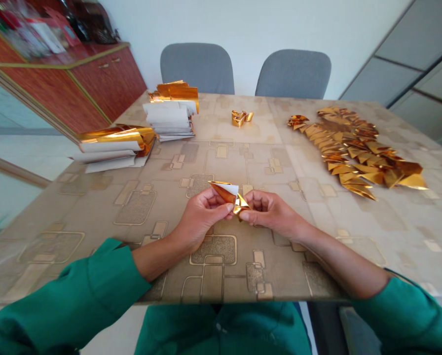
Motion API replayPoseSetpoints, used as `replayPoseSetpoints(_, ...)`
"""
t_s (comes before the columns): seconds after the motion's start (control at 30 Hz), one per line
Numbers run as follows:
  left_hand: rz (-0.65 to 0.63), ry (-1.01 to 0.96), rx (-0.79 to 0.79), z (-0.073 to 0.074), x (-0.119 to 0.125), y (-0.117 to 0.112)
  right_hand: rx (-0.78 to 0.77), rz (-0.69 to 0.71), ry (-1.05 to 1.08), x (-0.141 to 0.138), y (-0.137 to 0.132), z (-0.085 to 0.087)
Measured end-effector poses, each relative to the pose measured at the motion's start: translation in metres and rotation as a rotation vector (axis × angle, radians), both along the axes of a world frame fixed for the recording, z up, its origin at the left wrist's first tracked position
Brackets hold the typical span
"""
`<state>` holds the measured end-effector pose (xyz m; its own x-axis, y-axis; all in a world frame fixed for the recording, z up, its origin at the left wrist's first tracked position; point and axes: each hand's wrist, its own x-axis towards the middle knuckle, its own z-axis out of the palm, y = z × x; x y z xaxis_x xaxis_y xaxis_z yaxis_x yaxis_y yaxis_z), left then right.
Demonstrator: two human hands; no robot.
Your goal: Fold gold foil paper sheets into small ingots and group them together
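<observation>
Grip: your left hand (201,213) and right hand (271,209) both pinch the gold paper (225,192) | Position: held between them, just above the table (95,207) | Axis: runs hand to hand, bulk toward your left.

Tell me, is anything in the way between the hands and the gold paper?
Nothing visible is. The left hand and the right hand both pinch the gold paper directly with their fingers, just above the table.

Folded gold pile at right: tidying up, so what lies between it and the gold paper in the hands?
Nothing; the head view shows bare table between pile and paper.
</observation>
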<state>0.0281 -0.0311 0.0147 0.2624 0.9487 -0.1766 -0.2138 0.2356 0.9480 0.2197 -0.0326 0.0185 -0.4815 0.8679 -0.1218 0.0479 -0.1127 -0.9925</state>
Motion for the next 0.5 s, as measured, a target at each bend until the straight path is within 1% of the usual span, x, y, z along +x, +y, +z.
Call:
replayPoseSetpoints(0.13, 0.029, -0.014, 0.009, -0.0011, 0.001, -0.0007, 0.015, -0.051, 0.057, -0.0033, 0.0001, 0.0032)
replayPoseSetpoints(0.2, 0.036, -0.023, 0.041, -0.0015, 0.0007, -0.0004, 0.036, -0.065, 0.08, -0.0041, -0.0001, 0.0037)
replayPoseSetpoints(0.27, 0.031, -0.016, 0.078, -0.0006, 0.0002, 0.0002, 0.025, -0.087, 0.106, -0.0043, -0.0003, 0.004)
replayPoseSetpoints(0.4, 0.042, 0.066, 0.193, 0.0039, -0.001, 0.0009, -0.066, -0.124, 0.192, -0.0046, -0.0006, 0.0054)
replayPoseSetpoints(0.5, 0.051, 0.189, 0.314, 0.0054, -0.003, 0.001, -0.105, -0.152, 0.235, -0.0049, -0.0007, 0.0062)
